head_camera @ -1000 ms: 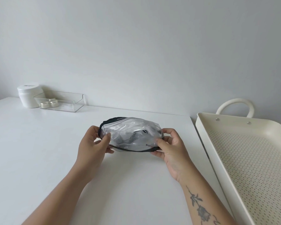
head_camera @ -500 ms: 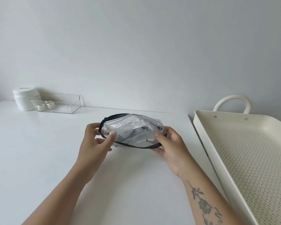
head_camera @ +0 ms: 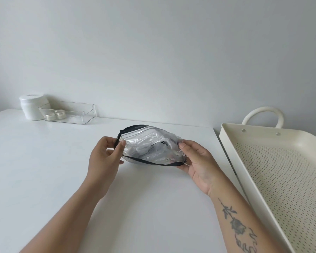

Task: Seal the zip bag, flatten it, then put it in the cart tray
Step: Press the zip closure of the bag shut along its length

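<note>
A clear plastic zip bag [head_camera: 150, 147] with black edging is held just above the white table [head_camera: 44, 170], puffed up, with dark and pale contents showing through. My left hand [head_camera: 106, 157] pinches its left end between thumb and fingers. My right hand [head_camera: 197, 161] holds its right end, thumb on top. The cream cart tray [head_camera: 288, 179] with a perforated floor stands to the right of the table, nothing in it.
At the table's back left stand a white jar [head_camera: 32, 106] and a clear plastic box [head_camera: 69, 112] holding two small round candles. The tray has a looped handle [head_camera: 263, 115] at its far end. A plain wall rises behind.
The bag's near black edge has dropped and the bag has tilted, opening wider toward me. Both hands have stayed on its ends, with the right palm turned more upward.
</note>
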A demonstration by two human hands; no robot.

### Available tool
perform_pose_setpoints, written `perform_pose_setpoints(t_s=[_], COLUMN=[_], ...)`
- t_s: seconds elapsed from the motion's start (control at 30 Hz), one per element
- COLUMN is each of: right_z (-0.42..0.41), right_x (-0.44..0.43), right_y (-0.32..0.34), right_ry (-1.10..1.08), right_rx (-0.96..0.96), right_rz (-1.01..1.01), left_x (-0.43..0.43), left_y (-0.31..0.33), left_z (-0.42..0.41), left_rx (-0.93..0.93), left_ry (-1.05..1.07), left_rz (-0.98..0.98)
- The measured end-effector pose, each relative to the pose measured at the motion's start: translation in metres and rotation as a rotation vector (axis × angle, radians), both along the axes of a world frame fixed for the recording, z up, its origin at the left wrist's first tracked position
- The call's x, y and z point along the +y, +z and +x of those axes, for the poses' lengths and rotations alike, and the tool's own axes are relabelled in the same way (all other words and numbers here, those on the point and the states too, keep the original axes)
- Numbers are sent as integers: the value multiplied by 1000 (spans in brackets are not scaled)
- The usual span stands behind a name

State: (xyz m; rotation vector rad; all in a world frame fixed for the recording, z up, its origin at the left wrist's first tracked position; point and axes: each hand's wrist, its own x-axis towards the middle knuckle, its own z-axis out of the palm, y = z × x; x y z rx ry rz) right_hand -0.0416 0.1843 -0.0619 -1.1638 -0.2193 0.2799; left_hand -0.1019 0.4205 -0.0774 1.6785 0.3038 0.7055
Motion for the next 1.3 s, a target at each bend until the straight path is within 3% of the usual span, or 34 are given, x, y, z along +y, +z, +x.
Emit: perform_pose_setpoints(t_s=[0.2, 0.4, 0.73, 0.97, 1.3], right_z=[-1, -5, -9, -8, -2], right_x=[-9, -12, -12, -11, -4], right_y=[0, 4, 6, 3, -6], right_ry=[64, 190, 214, 94, -237], right_rx=[45, 8, -47, -74, -296], right_rz=[-84, -43, -134, -151, -473], left_x=[1, 0, 2, 0, -7], left_y=[-1, -1, -1, 1, 6], left_z=[1, 1, 1, -1, -5], left_rx=[2, 7, 35, 31, -57], left_ry=[-9, 3, 52, 46, 70], left_rz=[30, 37, 36, 74, 184])
